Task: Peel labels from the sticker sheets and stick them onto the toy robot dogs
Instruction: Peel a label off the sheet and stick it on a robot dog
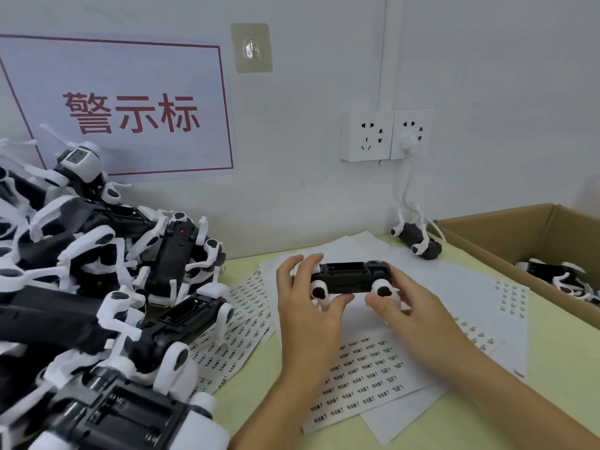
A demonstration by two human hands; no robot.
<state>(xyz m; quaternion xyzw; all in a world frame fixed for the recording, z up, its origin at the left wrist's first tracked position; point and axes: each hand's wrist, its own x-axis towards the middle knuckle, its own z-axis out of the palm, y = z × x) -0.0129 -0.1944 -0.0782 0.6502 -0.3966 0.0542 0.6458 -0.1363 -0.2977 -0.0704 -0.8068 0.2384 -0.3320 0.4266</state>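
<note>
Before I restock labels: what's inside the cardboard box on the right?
Inside the cardboard box, a few black-and-white toy robot dogs lie near its front wall. The frame edge cuts off the remainder.

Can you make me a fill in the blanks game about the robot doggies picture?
1. Both hands, left hand and right hand, hold one toy dog with its ____ side facing up.
2. The big pile of toy dogs lies on the ____ side of the table.
3. The box on the right is made of ____.
4. The sticker sheets lie ____ the held dog.

Missing words: belly; left; cardboard; under
</note>
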